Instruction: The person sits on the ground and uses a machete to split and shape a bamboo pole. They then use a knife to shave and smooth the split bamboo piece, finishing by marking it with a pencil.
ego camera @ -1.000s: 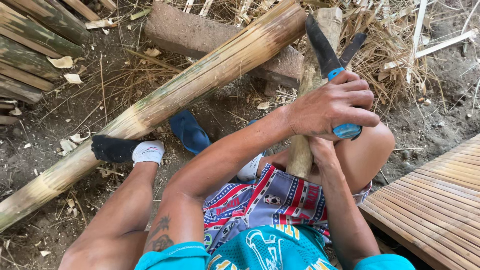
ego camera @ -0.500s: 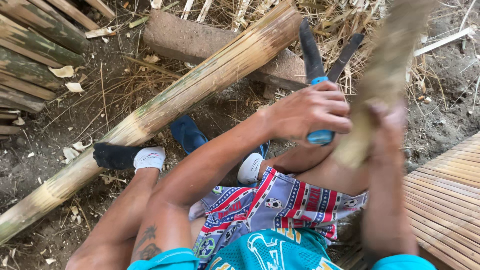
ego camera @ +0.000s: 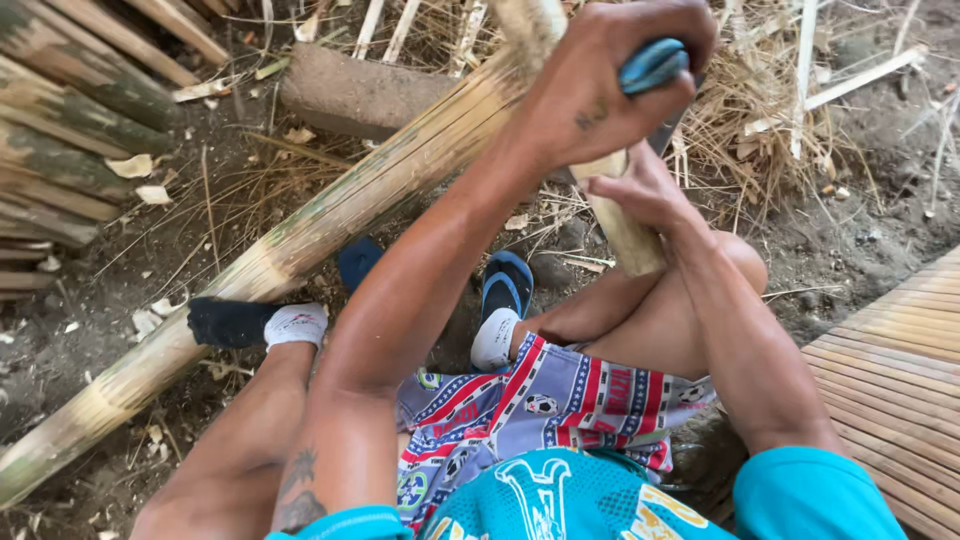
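Observation:
My left hand (ego camera: 600, 95) is closed around the blue handle of a knife (ego camera: 652, 64), raised high near the top of the view; most of the blade is hidden behind the hand. Just below it, my right hand (ego camera: 640, 190) grips a short pale bamboo stick (ego camera: 632, 240) that stands nearly upright over my right knee. The stick's upper end (ego camera: 525, 20) shows above my left hand. I sit with knees apart, in patterned shorts and a teal shirt.
A long split bamboo pole (ego camera: 300, 240) lies diagonally across the dirt under my legs. A stone block (ego camera: 350, 95) sits behind it, stacked bamboo (ego camera: 60, 150) at left, dry strips (ego camera: 780, 120) at top right, a slatted bamboo platform (ego camera: 900, 380) at right. A blue sandal (ego camera: 505, 285) is on my right foot.
My left hand with the knife has risen and come closer to the camera. The bamboo stick, swung up and blurred a moment ago, is now held steady beneath that hand.

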